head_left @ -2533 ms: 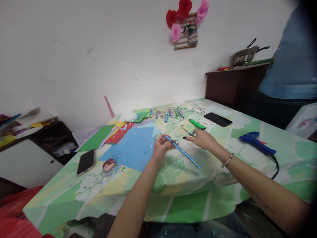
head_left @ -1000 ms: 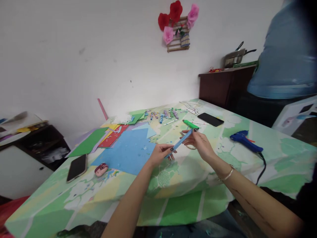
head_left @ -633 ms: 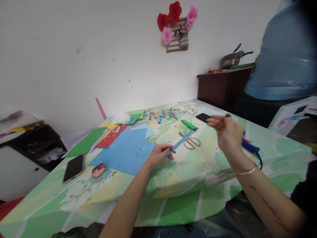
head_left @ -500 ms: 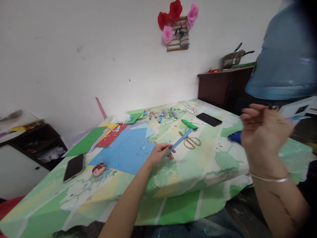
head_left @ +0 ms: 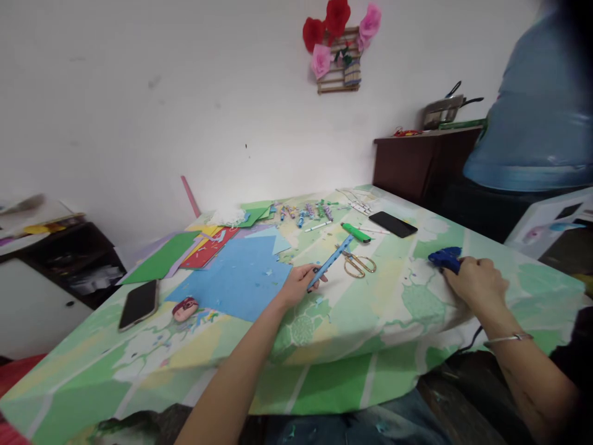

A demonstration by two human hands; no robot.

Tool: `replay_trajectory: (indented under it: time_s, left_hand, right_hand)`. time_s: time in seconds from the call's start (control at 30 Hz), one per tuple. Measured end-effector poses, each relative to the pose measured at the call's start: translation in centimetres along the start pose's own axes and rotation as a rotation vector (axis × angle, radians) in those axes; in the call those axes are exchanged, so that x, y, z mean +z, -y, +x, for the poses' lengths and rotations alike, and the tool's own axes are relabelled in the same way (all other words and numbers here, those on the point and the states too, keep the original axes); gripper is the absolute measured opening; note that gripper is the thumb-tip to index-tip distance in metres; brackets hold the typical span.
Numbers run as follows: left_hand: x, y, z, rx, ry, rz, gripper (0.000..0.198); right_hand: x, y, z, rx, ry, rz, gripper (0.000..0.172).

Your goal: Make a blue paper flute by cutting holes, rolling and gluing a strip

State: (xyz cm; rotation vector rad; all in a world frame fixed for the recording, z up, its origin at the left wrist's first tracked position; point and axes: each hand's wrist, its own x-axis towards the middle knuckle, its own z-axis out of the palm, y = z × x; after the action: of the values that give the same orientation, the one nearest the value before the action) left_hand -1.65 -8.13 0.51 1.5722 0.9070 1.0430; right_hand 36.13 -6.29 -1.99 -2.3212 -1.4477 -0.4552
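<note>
My left hand [head_left: 298, 285] rests on the table and pinches the near end of a long blue paper strip [head_left: 330, 261], which points away toward a green marker [head_left: 356, 232]. My right hand [head_left: 475, 287] lies at the right side of the table, its fingers wrapped over a blue glue gun [head_left: 443, 258] whose black cord hangs off the edge. Gold-handled scissors [head_left: 357, 264] lie between the two hands, untouched.
A large blue sheet [head_left: 238, 278] and green, red and yellow papers cover the left of the green tablecloth [head_left: 352, 346]. Two phones [head_left: 138, 303] [head_left: 393, 224], a small pink tape dispenser [head_left: 184, 307] and several small rolled pieces [head_left: 306, 213] also lie there. Another person in blue [head_left: 537, 117] stands at right.
My right hand let go of the scissors, swung up and to the right, then came down onto the glue gun. My left hand kept the strip and barely moved.
</note>
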Motion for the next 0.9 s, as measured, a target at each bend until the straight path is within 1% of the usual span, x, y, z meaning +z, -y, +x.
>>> replay_trajectory:
  time_s: [0.1,0.2,0.23,0.27,0.3,0.33,0.37,0.47,0.5,0.53,0.57,0.63,0.67,0.7,0.8,0.9]
  left_hand:
    - [0.1,0.0,0.0,0.008,-0.017,0.062,0.030]
    - [0.1,0.2,0.1,0.023,-0.038,0.145,0.030]
    - [0.1,0.3,0.1,0.025,-0.048,0.170,0.032]
    - [0.0,0.5,0.1,0.029,-0.054,0.194,0.034]
    - [-0.1,0.7,0.2,0.036,-0.058,0.217,0.036]
    - [-0.1,0.9,0.3,0.044,-0.060,0.239,0.038]
    - [-0.2,1.1,0.3,0.053,-0.060,0.268,0.040]
    - [-0.4,1.5,0.4,0.075,-0.066,0.383,0.044]
    - [-0.5,1.6,0.4,0.078,-0.070,0.422,0.045]
    - [-0.5,1.6,0.4,0.082,-0.075,0.456,0.046]
    - [-0.5,1.7,0.3,0.085,-0.079,0.483,0.046]
    - [-0.5,1.7,0.3,0.090,-0.090,0.521,0.046]
    - [-0.5,1.7,0.3,0.092,-0.095,0.536,0.046]
    - [-0.4,1.7,0.3,0.094,-0.103,0.546,0.045]
    - [-0.3,1.6,0.2,0.112,-0.118,0.562,0.044]
    - [-0.3,1.5,0.1,0.142,-0.114,0.574,0.043]
  right_hand:
    - [0.9,-0.9,0.7,-0.029,0.005,0.059,0.051]
    - [0.8,-1.6,1.7,-0.144,0.096,0.111,0.042]
    - [0.6,-1.7,1.8,-0.164,0.099,0.166,0.039]
    - [0.2,-1.5,1.7,-0.167,0.083,0.262,0.037]
    - [-0.4,-1.2,1.4,-0.156,0.039,0.394,0.034]
    - [-1.1,-0.6,0.9,-0.142,-0.011,0.558,0.032]
    - [-1.8,0.2,0.1,-0.117,-0.025,0.764,0.032]
    - [-4.2,3.5,-3.0,-0.100,0.215,1.275,0.030]
    - [-4.8,4.7,-4.2,-0.090,0.264,1.403,0.031]
    - [-5.3,6.0,-5.3,-0.076,0.344,1.472,0.030]
    - [-5.6,7.1,-6.3,-0.070,0.460,1.500,0.029]
    - [-5.6,9.2,-8.2,-0.105,0.631,1.566,0.026]
    - [-5.5,10.1,-9.0,-0.132,0.710,1.581,0.025]
    - [-5.3,10.9,-9.7,-0.162,0.760,1.580,0.025]
    - [-4.9,12.4,-11.2,-0.248,0.836,1.522,0.027]
    - [-4.9,13.1,-11.8,-0.304,0.833,1.422,0.032]
